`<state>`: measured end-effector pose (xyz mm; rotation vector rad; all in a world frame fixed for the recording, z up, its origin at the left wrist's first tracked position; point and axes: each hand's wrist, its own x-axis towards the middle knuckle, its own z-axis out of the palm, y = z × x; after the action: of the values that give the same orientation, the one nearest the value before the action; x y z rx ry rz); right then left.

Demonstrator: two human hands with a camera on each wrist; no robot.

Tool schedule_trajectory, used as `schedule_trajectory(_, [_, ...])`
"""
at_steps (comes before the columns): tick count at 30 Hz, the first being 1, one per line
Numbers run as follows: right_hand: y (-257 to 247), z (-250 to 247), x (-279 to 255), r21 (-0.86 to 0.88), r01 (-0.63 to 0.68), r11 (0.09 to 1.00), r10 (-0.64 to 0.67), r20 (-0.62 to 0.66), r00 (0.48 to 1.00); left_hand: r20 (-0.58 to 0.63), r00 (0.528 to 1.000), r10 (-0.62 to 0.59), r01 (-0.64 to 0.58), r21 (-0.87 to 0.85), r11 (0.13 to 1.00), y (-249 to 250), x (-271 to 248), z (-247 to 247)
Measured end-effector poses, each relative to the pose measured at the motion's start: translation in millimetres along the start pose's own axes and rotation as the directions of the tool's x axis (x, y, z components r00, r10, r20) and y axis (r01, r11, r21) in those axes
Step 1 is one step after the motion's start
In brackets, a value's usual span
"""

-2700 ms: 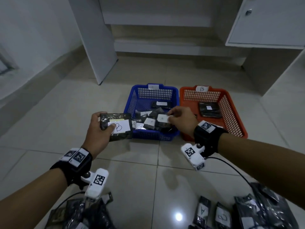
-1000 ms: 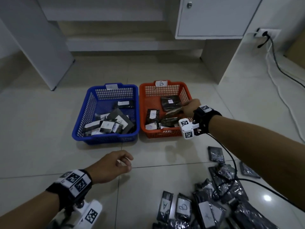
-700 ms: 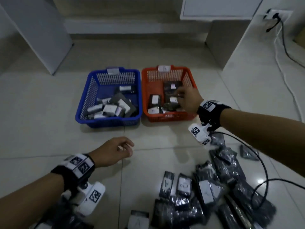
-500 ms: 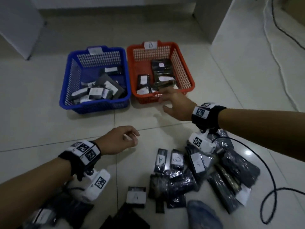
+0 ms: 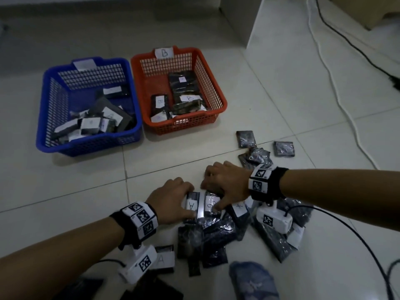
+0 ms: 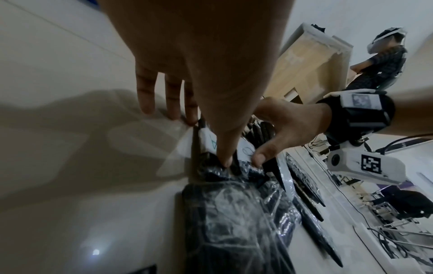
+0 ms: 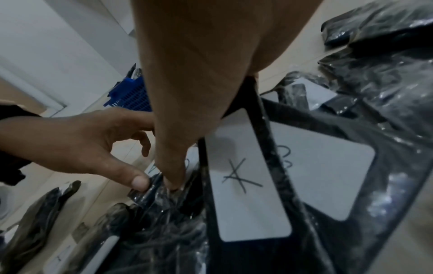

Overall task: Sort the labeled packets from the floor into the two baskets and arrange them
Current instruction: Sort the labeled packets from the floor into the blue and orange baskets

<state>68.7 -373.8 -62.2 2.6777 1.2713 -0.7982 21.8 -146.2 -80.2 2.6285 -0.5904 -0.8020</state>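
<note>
A blue basket (image 5: 86, 146) and an orange basket (image 5: 218, 92) tagged B stand side by side on the floor, each with black labeled packets inside. Nearer to me lies a heap of black packets (image 5: 218, 232). My left hand (image 5: 188, 202) spans a packet labeled A (image 5: 192, 206), fingers at its far edge and thumb at its near edge; the left wrist view shows that packet (image 6: 208, 140) under the thumb. Right beside it, my right hand (image 5: 211, 194) holds a packet labeled B (image 5: 211, 206) the same way. The right wrist view shows my right thumb (image 7: 173, 178) pressed on plastic wrap.
Loose packets (image 5: 283, 149) lie to the right of the heap, and another A packet (image 5: 164, 259) lies near my left wrist. White and black cables (image 5: 337, 87) run over the tiles at the right. A white cabinet (image 5: 279, 24) stands behind them. My knee (image 5: 253, 282) is at the bottom.
My right hand left the orange basket and came down to the heap. My left hand moved right from the bare tiles. Each now holds a packet; my view tilted down.
</note>
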Motion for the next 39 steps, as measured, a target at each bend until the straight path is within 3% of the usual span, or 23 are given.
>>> schedule_trajectory(2, [0, 0, 0, 0.071, -0.011, 0.997, 0.011, 0.001, 1.0, -0.018, 1.0, -0.009, 0.007, -0.103, 0.995, 3, 0, 0])
schedule_trajectory(5, [2, -5, 2, 0.294, -0.063, 0.954, 0.071, -0.017, 0.997, -0.03, 0.999, -0.024, 0.01, -0.39, 0.921, 3, -4, -6])
schedule_trajectory(8, [7, -14, 4, 0.563, -0.104, 0.82, 0.162, -0.053, 0.985, -0.089, 0.994, -0.062, 0.01, -0.502, 0.865, -5, -10, -16])
schedule_trajectory(11, [11, -24, 11, 0.762, -0.056, 0.646, 0.206, -0.103, 0.973, -0.164, 0.971, -0.172, 0.044, -0.59, 0.806, -17, -18, -26])
schedule_trajectory(14, [12, -33, 22, 0.841, -0.002, 0.542, 0.266, -0.169, 0.949, -0.22, 0.93, -0.295, 0.05, -0.718, 0.694, -27, -24, -38])
schedule_trajectory(17, [7, -45, 31, 0.908, -0.011, 0.42, 0.329, -0.141, 0.934, -0.225, 0.901, -0.37, 0.059, -0.783, 0.62, -37, -30, -50])
schedule_trajectory(21, [-3, -55, 39, 0.974, 0.003, 0.227, 0.399, -0.095, 0.912, -0.219, 0.904, -0.366, 0.027, -0.828, 0.56, -49, -42, -60])
schedule_trajectory(24, [-6, -59, 44, 0.986, 0.011, 0.167, 0.395, -0.077, 0.916, -0.254, 0.898, -0.36, -0.022, -0.841, 0.54, -57, -50, -65])
schedule_trajectory(29, [-11, -70, 56, 0.982, 0.041, 0.186, 0.374, -0.109, 0.921, -0.321, 0.875, -0.362, -0.053, -0.807, 0.588, -67, -62, -78])
schedule_trajectory(33, [-8, -91, 71, 0.97, 0.103, 0.222, 0.438, -0.194, 0.878, -0.445, 0.801, -0.401, -0.127, -0.78, 0.612, -77, -65, -102])
schedule_trajectory(36, [-1, -115, 83, 0.944, 0.169, 0.284, 0.531, -0.302, 0.792, -0.553, 0.667, -0.499, -0.216, -0.785, 0.581, -92, -59, -125])
schedule_trajectory(39, [21, -135, 98, 0.867, 0.158, 0.473, 0.592, -0.445, 0.672, -0.623, 0.499, -0.602, -0.174, -0.753, 0.635, -116, -54, -142])
